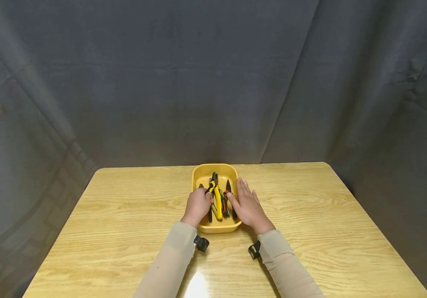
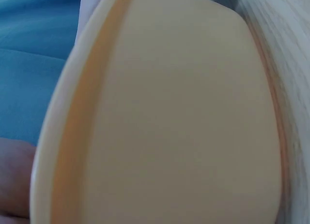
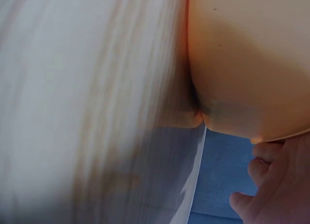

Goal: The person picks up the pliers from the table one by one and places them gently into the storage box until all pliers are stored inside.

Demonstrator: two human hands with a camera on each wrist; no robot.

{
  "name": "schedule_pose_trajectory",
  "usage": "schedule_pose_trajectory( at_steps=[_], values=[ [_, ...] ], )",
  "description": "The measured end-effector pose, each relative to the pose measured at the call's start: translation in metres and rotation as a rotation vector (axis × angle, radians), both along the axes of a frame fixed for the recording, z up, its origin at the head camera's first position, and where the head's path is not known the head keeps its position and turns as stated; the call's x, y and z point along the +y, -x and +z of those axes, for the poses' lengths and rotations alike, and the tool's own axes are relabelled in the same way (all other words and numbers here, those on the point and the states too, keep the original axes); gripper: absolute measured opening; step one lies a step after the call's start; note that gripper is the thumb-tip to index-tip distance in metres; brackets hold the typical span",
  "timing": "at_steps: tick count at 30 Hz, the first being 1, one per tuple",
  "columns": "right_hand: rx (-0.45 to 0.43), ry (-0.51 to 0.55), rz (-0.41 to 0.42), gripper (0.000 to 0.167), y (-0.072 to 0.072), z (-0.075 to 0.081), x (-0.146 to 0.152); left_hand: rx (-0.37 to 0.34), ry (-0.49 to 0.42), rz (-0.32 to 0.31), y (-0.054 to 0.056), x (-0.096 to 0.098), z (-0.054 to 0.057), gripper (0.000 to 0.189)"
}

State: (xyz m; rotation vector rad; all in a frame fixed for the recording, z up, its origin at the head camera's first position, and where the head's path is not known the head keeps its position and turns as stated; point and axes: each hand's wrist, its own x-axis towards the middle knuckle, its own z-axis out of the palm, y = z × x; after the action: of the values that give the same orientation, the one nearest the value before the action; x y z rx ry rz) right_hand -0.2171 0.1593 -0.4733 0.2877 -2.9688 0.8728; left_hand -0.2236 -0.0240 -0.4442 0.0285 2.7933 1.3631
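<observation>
A yellow plastic bin (image 1: 218,229) with hand tools in it stands at the table's far edge. Over its left side, my left hand (image 1: 197,205) grips a small yellow-and-black tool (image 1: 211,186), whose kind is mostly hidden by the fingers. Yellow-handled pliers (image 1: 218,203) lie beside that hand. My right hand (image 1: 249,207) rests along the right rim with fingers straight and the thumb reaching inside, close to a dark pointed tool (image 1: 228,186) and a red-and-black handle (image 1: 225,205). The bin's outer wall (image 2: 184,107) fills most of the left wrist view.
The wood-grain table (image 1: 124,231) extends to both sides and in front of the bin. Behind it hangs a dark grey curtain (image 1: 183,91), close to the bin's far side. Cameras on black straps (image 1: 201,243) sit on both wrists.
</observation>
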Motion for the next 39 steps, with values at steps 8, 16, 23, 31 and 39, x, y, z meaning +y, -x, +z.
schedule_pose_trajectory(
  at_steps=[8, 16, 23, 31, 39],
  values=[
    [-0.01, 0.001, -0.003, 0.073, 0.0, 0.001, 0.0, 0.06, 0.104, -0.009, 0.001, 0.003, -0.005, 0.024],
    [-0.009, 0.013, -0.002, 0.073, -0.001, -0.001, -0.003, 0.092, 0.113, -0.029, -0.003, 0.008, -0.016, 0.024],
    [-0.015, 0.016, -0.007, 0.071, -0.001, 0.001, -0.001, 0.113, 0.13, -0.026, -0.004, 0.013, -0.017, 0.026],
    [-0.01, 0.03, -0.008, 0.074, 0.0, 0.0, 0.0, 0.134, 0.137, -0.003, -0.005, 0.014, -0.017, 0.027],
    [0.0, 0.046, -0.007, 0.073, 0.0, -0.002, 0.0, 0.24, 0.141, 0.004, -0.007, 0.015, -0.022, 0.029]
  ],
)
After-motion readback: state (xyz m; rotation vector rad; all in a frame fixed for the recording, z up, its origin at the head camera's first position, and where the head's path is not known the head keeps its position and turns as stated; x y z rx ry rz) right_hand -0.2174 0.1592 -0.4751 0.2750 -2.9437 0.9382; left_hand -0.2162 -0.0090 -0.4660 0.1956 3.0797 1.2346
